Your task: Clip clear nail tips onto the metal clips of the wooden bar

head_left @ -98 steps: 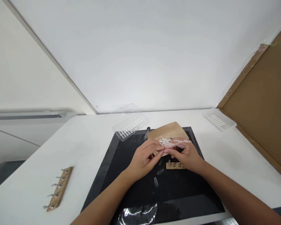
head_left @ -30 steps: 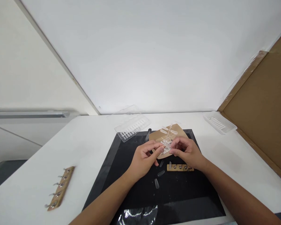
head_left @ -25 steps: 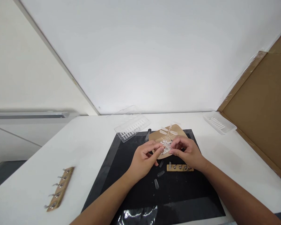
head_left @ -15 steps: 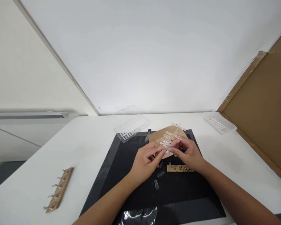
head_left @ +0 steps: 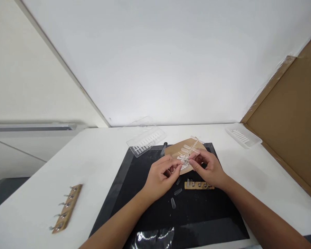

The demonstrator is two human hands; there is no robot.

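My left hand (head_left: pixel 161 177) is closed, thumb and fingertips pinched together at the near left edge of a pile of small white pieces (head_left: pixel 183 159). What it pinches is too small to make out. My right hand (head_left: pixel 209 170) also has its thumb and index finger together, just right of the pile; whatever lies between them is hidden. Under both hands is a brown paper sheet (head_left: pixel 172 150). Clear false nails (head_left: pixel 187 148) on a thin stem lie across it beyond my right fingers. Loose clear nail tips (head_left: pixel 173 203) lie on the black mat (head_left: pixel 145 211) nearer me.
A wooden strip with metal studs (head_left: pixel 199 185) sits below my right hand, one nail tip at its left end. A similar strip (head_left: pixel 67 208) lies far left. An open clear case (head_left: pixel 146 141) and a translucent tray (head_left: pixel 244 137) stand farther back. Cardboard (head_left: pixel 287 131) borders the right.
My fingertips have drawn slightly apart, the left moving a little left and down. The clear nails on the stem have shifted slightly.
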